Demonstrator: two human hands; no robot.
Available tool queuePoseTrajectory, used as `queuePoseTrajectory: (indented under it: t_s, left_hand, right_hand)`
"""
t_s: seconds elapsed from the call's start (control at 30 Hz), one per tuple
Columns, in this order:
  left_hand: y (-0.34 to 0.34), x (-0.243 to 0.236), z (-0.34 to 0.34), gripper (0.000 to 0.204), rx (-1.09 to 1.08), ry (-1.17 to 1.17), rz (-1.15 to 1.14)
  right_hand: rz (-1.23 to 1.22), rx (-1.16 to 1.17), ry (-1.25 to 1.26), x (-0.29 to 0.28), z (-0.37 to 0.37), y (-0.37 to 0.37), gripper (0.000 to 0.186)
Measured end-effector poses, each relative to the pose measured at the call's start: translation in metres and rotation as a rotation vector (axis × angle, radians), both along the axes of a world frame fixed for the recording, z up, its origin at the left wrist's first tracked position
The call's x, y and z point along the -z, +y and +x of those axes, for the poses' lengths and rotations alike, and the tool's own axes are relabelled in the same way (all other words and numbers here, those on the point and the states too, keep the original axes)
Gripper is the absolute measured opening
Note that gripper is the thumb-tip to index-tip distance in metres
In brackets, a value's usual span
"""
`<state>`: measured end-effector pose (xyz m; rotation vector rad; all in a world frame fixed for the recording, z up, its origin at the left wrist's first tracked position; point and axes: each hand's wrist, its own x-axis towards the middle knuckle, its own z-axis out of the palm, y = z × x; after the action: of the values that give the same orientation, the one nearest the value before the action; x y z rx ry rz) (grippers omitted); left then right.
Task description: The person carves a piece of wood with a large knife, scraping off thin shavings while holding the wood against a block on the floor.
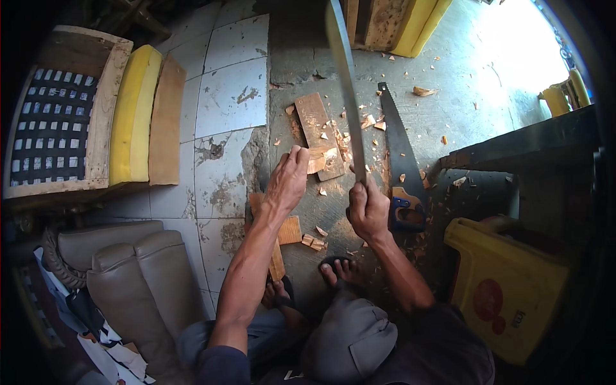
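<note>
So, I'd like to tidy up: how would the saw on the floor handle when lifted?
The saw would probably flex, since its blade looks long and thin. It may feel handle-heavy, with the bulky blue-and-black handle at its wide end. Lying flat, it seems unlikely to roll.

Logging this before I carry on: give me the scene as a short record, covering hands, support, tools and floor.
Left hand: closed on a small wood piece
Right hand: closed on a long blade that points toward the picture's top
Support: flat board beneath the wood piece; contact between them unclear
Other tool: hand saw, lying right of the board
Floor: scattered wood chips
</note>
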<state>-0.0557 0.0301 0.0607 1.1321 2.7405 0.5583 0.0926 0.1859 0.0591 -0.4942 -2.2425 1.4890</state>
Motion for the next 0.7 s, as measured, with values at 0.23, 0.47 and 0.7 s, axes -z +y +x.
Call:
queuePoseTrajectory:
  t_s: [0.23,0.47,0.7]
  left_hand:
    - [0.012,0.000,0.004,0.015,0.039,0.069,-0.025]
    - [0.008,-0.005,-0.006,0.025,0.045,-0.015,-0.027]
    - [-0.012,0.004,-0.012,0.036,-0.054,0.036,-0.031]
  right_hand:
    - [0.168,-0.285,-0.576,0.055,-0.010,0.019,0.030]
    - [-0.083,-0.028,-0.105,0.034,-0.007,0.000,0.028]
    - [0.124,-0.249,-0.275,0.023,-0.033,0.010,0.018]
